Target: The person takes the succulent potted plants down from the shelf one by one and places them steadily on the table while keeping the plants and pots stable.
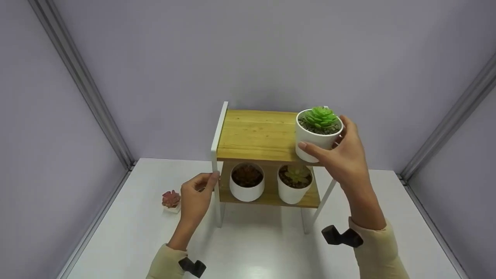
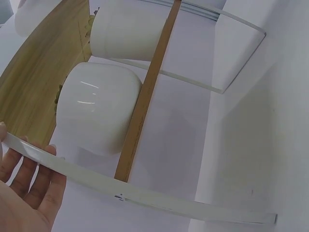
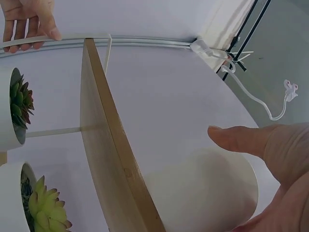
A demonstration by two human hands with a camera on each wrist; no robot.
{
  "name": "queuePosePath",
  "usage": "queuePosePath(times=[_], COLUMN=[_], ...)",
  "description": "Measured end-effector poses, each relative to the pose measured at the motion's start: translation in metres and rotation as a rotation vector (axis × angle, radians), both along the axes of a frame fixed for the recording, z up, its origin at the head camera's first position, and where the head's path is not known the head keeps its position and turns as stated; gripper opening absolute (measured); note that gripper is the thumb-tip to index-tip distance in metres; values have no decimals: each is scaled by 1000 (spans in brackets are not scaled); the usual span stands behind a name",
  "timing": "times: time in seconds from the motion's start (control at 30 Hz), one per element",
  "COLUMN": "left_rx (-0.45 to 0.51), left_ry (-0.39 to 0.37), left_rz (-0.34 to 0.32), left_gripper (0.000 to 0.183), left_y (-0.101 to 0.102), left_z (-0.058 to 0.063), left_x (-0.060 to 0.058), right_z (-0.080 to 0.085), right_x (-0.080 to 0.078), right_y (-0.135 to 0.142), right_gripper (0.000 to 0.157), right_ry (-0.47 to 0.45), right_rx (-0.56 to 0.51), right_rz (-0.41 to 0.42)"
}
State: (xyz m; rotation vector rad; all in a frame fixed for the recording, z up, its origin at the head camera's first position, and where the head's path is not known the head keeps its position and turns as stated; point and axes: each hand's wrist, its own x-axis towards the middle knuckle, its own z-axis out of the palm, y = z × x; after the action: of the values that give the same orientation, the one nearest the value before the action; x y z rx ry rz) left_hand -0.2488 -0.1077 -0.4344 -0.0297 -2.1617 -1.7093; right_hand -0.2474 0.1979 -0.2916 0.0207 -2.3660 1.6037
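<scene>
My right hand (image 1: pixel 346 155) holds a white pot with a bright green succulent (image 1: pixel 321 117) at the right end of the shelf's wooden top board (image 1: pixel 259 133). Its thumb lies on the pot's front and the fingers go round the far side. In the right wrist view the white pot (image 3: pixel 207 188) stands against the board's upper face. At the left, my left hand (image 1: pixel 197 195) grips the white side frame (image 2: pixel 87 175) of the shelf, thumb on one side and fingers on the other.
Two more white pots, one with a dark reddish succulent (image 1: pixel 247 176) and one with a yellow-green succulent (image 1: pixel 296 174), stand on the lower board (image 1: pixel 267 199). Left of the shelf, a small pink succulent (image 1: pixel 171 198) sits on the white table (image 1: pixel 128 217). Walls (image 1: pixel 263 50) enclose the back and sides.
</scene>
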Motion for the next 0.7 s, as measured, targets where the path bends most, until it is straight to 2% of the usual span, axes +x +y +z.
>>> queuePosePath(times=[0.4,0.7], left_rx=[6,-2], left_ry=[-22,-16], left_rz=[-7,-7], left_gripper=[19,20], left_y=[1,1], left_z=[-1,-1], left_x=[1,1], right_z=[2,8], right_x=[-10,-12], right_y=[-5,0], right_gripper=[119,118], right_ry=[-40,-77], right_rx=[-3,46], right_rz=[-33,-8])
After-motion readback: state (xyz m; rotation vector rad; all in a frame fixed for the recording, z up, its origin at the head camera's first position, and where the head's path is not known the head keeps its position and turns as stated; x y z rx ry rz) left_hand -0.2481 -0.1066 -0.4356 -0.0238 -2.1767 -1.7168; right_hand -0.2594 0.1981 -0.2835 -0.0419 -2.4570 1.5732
